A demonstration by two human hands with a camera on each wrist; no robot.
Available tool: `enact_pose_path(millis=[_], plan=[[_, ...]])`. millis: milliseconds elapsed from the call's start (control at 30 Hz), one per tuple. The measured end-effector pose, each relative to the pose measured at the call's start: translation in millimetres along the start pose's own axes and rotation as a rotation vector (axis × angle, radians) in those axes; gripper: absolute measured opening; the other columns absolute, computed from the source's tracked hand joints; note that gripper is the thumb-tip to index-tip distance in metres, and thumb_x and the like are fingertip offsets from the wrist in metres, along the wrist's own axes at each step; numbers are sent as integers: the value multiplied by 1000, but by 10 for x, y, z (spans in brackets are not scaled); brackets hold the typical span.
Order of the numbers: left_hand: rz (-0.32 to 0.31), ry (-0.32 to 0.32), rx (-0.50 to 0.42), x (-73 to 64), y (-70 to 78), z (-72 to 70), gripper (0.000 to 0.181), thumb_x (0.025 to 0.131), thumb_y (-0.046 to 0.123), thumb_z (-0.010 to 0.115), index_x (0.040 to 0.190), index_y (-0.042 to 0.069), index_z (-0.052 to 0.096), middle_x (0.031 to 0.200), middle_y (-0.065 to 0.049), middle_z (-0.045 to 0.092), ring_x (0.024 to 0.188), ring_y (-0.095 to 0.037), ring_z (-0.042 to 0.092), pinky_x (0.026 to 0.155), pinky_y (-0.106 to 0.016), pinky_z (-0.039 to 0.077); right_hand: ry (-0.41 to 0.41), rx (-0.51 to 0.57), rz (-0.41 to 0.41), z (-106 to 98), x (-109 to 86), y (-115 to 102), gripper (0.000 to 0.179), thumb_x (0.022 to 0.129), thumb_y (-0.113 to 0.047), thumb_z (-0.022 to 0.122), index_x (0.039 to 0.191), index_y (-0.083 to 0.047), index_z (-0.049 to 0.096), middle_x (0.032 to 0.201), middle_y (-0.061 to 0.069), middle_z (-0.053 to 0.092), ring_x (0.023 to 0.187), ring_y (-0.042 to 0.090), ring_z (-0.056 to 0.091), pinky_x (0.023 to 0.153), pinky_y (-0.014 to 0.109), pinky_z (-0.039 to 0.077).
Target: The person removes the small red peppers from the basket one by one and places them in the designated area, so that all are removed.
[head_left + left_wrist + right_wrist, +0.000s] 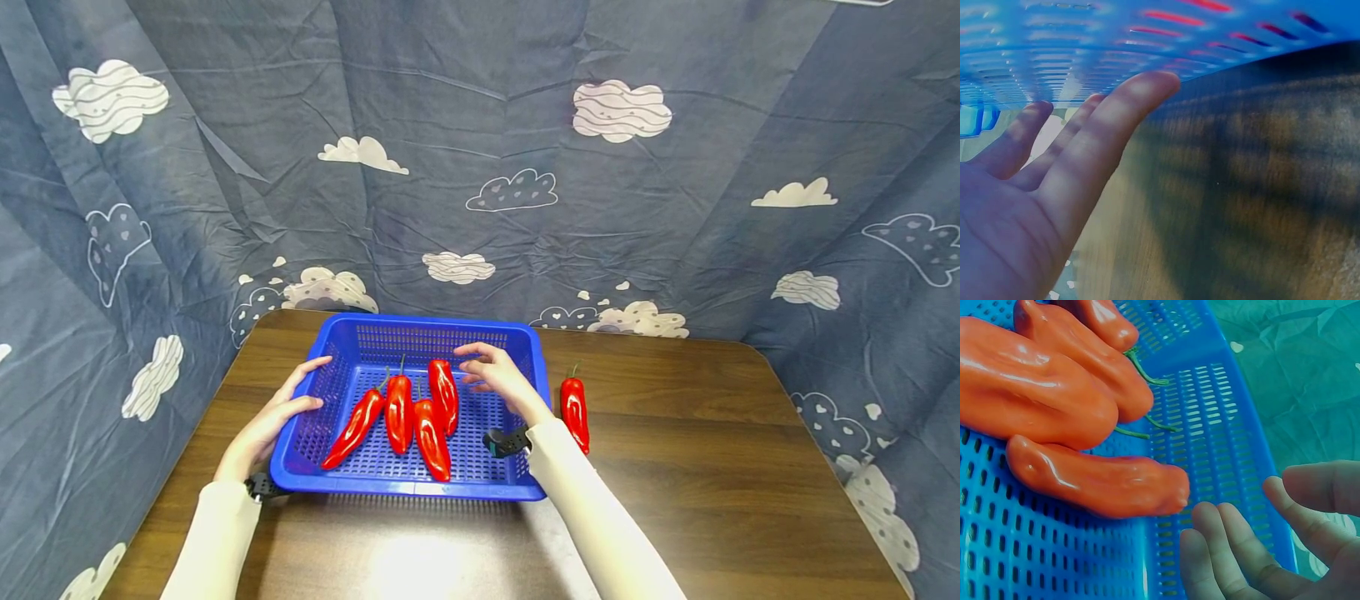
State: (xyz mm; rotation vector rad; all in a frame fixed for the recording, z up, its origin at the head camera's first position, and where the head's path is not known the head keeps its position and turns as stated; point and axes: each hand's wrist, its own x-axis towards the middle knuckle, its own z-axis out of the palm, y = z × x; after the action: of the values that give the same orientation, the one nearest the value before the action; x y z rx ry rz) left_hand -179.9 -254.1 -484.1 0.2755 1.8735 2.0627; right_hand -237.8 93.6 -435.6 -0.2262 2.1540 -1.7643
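Basket: blue plastic basket (pixel 416 486) with slotted walls and floor, sitting on the wood-grain table (pixel 712 433), left of centre in the head view
Peppers inside: four, long, red and glossy, lying side by side on the slotted floor
Leftmost red pepper (pixel 357 430): slanted, tip toward the near left corner, green stem close to its neighbour
Second red pepper (pixel 399 417): nearly in line with the short sides, green stem pointing away
Third red pepper (pixel 432 442): slightly slanted, lower end near the front wall
Fourth red pepper (pixel 445 395): farthest right of those inside, alongside the third; blunt end just beside the right fingertips in the right wrist view
Outside red pepper (pixel 574 412): on the table right of the basket, green stem away, lower end beside the cream right sleeve (pixel 600 508)
Left hand (pixel 264 427): at the basket's left side, fingers extended, wide gap between thumb and forefinger; how firmly it bears on the wall, cannot tell
Right hand (pixel 504 379): over the basket's right part, fingers loosely bent and parted, nothing held
Wrists: black left strap (pixel 262 486), black right strap (pixel 506 442)
Backdrop: grey-blue curtain (pixel 450 100), cloud prints
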Motion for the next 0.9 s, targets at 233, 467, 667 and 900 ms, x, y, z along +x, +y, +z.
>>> enact_pose_path(millis=[233,467,667,900], plan=[[-1,2,-3,0,7,8,63,96,2,42,150,24,21,144,-24,15,113,-37,45,84,-44,49,0,-11,38,95,53,-6,36,90,0,48,126,7,53,112,29,57,103,45,57,87,54,47],[-10,5,5,4,7,4,62,96,3,43,150,25,22,145,-24,14,114,-37,45,84,-43,49,3,4,82,157,110,45,37,89,1,48,125,6,54,108,25,58,103,44,56,90,54,44],[-10,-2,-6,9,12,0,62,96,4,43,150,26,22,145,-25,14,114,-38,45,84,-44,49,-8,3,112,171,138,65,40,87,1,49,127,5,53,115,26,58,105,42,57,91,53,44],[-14,-7,-23,-1,10,2,62,96,4,43,150,27,22,146,-24,13,115,-39,44,84,-44,49,-9,-18,146,219,160,96,42,84,2,52,126,1,57,118,21,58,98,31,56,92,54,42]])
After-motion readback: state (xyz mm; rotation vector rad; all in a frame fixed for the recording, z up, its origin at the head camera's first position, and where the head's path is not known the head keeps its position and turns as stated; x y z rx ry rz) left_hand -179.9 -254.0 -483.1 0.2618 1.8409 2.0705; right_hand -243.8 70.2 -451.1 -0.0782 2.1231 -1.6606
